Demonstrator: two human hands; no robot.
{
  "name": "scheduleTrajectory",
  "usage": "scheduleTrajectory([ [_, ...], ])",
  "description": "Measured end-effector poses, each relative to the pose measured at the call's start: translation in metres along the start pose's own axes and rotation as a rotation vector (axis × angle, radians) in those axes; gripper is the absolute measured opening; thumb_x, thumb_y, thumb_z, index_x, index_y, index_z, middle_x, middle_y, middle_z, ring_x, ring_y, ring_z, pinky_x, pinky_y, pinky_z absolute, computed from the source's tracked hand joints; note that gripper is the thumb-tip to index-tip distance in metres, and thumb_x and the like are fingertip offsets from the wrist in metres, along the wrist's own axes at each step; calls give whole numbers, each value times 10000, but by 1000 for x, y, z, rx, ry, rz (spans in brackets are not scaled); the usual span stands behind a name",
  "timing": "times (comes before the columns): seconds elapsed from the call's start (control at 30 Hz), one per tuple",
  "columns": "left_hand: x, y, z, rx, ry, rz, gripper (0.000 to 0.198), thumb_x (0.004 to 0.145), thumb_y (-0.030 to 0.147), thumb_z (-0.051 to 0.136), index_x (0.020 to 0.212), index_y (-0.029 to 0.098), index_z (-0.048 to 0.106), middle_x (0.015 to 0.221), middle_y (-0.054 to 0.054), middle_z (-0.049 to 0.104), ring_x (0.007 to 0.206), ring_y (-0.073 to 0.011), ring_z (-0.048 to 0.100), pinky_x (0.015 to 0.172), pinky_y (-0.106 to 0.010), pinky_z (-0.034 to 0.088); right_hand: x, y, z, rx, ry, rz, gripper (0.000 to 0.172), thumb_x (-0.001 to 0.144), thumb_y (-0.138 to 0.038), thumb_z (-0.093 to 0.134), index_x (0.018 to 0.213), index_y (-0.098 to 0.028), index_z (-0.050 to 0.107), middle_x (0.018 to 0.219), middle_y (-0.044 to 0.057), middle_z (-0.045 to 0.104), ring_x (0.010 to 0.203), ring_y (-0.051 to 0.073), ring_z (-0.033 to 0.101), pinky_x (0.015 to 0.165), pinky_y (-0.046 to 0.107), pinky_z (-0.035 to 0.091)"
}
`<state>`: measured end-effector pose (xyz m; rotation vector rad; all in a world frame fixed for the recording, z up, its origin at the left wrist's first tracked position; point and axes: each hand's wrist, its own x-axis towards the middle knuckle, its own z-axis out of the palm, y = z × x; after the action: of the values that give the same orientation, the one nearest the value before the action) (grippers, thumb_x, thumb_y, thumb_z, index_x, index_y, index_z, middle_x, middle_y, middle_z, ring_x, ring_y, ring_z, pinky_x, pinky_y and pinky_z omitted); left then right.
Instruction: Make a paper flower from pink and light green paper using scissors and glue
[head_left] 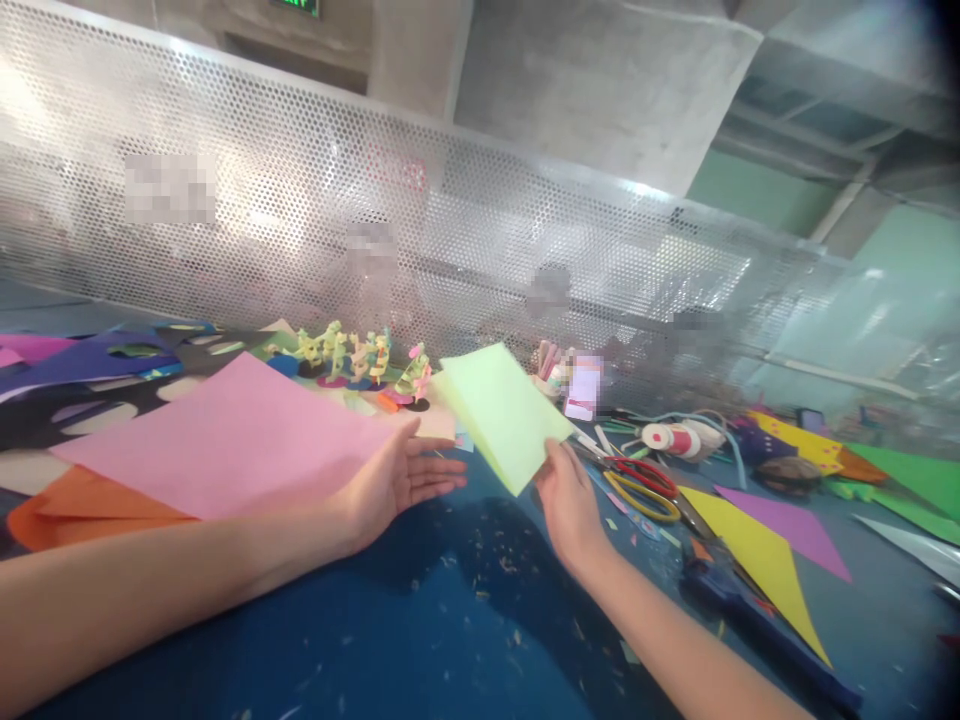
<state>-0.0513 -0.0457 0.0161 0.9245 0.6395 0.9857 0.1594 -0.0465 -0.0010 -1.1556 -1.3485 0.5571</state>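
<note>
Pinched at its lower right edge, a pale green folded sheet of paper is held up above the blue table by my right hand. My left hand is open with its fingers stretched toward the green sheet, apart from it and holding nothing. Behind that hand lies a large pink sheet, with an orange sheet partly under it. Scissors with red and yellow handles lie just right of my right hand.
Several small coloured figures stand at the back, before a perforated metal screen. On the right lie a dark blue-handled tool, yellow paper, purple paper and a white-and-red roll. Paper scraps dot the blue table.
</note>
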Motion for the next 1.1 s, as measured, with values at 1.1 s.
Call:
scheduleTrajectory([
  [1.1, -5, -7, 1, 66, -3, 76, 411, 712, 331, 697, 1081, 167, 618, 1039, -98, 681, 942, -283, 636, 794, -377, 526, -12, -22, 3, -424, -312, -323, 367, 802, -342, 573, 1136, -236, 463, 1080, 76, 569, 958, 211, 578, 780, 342, 501],
])
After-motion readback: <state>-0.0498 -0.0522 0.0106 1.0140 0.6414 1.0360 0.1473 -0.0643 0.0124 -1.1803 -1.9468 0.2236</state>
